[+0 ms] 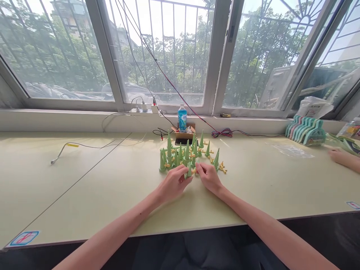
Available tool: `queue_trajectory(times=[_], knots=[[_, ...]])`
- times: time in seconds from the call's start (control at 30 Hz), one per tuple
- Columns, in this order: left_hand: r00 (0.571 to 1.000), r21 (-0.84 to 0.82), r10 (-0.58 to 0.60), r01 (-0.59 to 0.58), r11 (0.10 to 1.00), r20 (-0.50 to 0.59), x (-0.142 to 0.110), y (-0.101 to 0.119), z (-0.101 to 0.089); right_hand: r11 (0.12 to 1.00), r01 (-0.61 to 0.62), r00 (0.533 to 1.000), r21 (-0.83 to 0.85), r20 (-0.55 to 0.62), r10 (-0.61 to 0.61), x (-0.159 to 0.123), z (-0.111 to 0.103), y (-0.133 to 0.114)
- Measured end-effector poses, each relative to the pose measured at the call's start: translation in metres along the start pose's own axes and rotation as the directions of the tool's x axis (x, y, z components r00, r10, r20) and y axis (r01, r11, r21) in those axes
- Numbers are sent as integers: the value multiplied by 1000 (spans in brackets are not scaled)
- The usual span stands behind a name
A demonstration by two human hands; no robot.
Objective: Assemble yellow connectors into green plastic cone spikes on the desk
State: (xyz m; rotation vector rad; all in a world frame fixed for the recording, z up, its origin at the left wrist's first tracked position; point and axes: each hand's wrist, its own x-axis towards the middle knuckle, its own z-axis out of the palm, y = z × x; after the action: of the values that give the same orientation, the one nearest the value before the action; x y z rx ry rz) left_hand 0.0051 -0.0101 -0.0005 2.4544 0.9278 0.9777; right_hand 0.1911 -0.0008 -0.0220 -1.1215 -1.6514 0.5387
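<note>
A cluster of green plastic cones (180, 154) stands upright on the pale table (112, 191), with small yellow connector pieces (222, 167) scattered among them and to their right. My left hand (173, 183) is closed around a green cone (189, 171) at the near edge of the cluster. My right hand (208, 176) rests just right of that cone, its fingers pinched on a small piece that I cannot make out.
A blue bottle (182, 117) and a small cardboard box (186, 134) sit behind the cones. White and red-black cables (92, 145) trail across the table's back. Coloured hangers (305, 129) stand far right, near another person's hand (341, 157).
</note>
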Motion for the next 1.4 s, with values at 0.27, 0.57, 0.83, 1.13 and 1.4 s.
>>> queue_trajectory(times=[0.27,0.57,0.83,1.13,1.4], knots=[[998,136,-31,23,990,50,-14,5,-11,996,57,998,-76,-2,-57,-3,2,5],[957,168,-261,280,945,-123,-27,-26,-50,990,114,993,-85,42,-111,-4,5,7],[936,243,-299,339,909,-187,-7,-31,-35,989,120,990,-86,83,-113,-5,4,5],[913,116,-342,373,920,-222,-9,-30,-34,989,123,988,-85,108,-114,-5,5,4],[908,73,-294,329,941,-299,-11,-26,-41,990,115,987,-86,126,-104,-6,5,4]])
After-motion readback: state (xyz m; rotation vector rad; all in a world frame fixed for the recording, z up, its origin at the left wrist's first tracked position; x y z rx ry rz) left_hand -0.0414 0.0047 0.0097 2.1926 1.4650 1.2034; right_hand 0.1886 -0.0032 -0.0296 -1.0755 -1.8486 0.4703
